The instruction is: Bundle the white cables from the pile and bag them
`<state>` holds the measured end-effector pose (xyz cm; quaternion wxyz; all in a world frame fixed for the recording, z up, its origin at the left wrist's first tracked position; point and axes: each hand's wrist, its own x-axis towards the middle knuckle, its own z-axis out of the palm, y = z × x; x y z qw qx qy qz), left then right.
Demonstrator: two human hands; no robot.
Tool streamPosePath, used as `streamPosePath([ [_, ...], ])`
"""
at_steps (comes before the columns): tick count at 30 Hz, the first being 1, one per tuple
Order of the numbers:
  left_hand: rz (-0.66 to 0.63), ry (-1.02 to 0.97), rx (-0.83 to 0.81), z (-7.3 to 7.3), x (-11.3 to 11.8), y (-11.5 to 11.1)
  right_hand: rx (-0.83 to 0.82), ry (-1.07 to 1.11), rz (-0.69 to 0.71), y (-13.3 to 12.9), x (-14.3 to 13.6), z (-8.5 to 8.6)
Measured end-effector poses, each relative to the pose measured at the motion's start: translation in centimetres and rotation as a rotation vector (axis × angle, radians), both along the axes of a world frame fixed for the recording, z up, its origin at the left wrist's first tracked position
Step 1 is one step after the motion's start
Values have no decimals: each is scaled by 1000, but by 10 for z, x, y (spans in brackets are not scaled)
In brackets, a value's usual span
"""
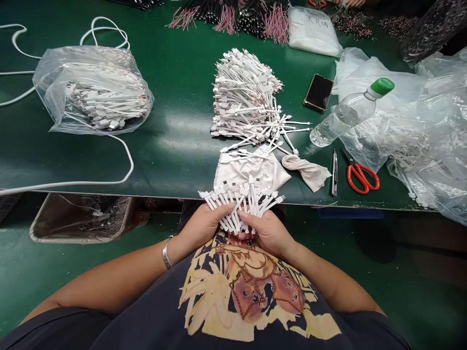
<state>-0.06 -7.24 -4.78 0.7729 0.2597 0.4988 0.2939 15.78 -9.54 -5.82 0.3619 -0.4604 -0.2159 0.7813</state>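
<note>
A fanned-out bunch of short white USB cables (pixel 233 206) is gripped between both my hands at the table's front edge. My left hand (pixel 204 221) is closed round the left side of the bunch, thumb across the top. On the right side my right hand (pixel 272 231) closes on it in the same way. The connector ends point away from me; reddish wire tips show near my shirt. Just beyond lies a white cloth (pixel 251 170) with a few loose cables across it. Behind that rises a large pile of the same white cables (pixel 244 97).
Right of the cloth lie a twisted rag (pixel 308 171), a cutter knife (pixel 334 172), red-handled scissors (pixel 362 178), a water bottle (pixel 343 119) and a phone (pixel 318 92). Plastic bags (pixel 430 131) cover the far right. A bag of cables (pixel 95 90) sits left, above a bin (pixel 40 226).
</note>
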Motion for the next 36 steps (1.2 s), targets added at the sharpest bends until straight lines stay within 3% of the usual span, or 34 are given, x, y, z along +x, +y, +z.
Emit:
streamPosePath([
  [9,-34,-40,-12,1,2,2,-29,94,35,2,-2,4],
  [15,-71,-15,-68,0,1,3,-55,140,76,4,0,-3],
  [24,-6,-25,-91,-2,1,0,-56,169,110,3,6,-7],
  [28,-97,25,-58,1,4,3,-56,151,143,3,5,-9],
  [31,-145,59,-35,2,7,6,-28,120,147,2,5,-9],
  [36,-112,47,11,-2,9,5,122,-24,176,5,7,1],
])
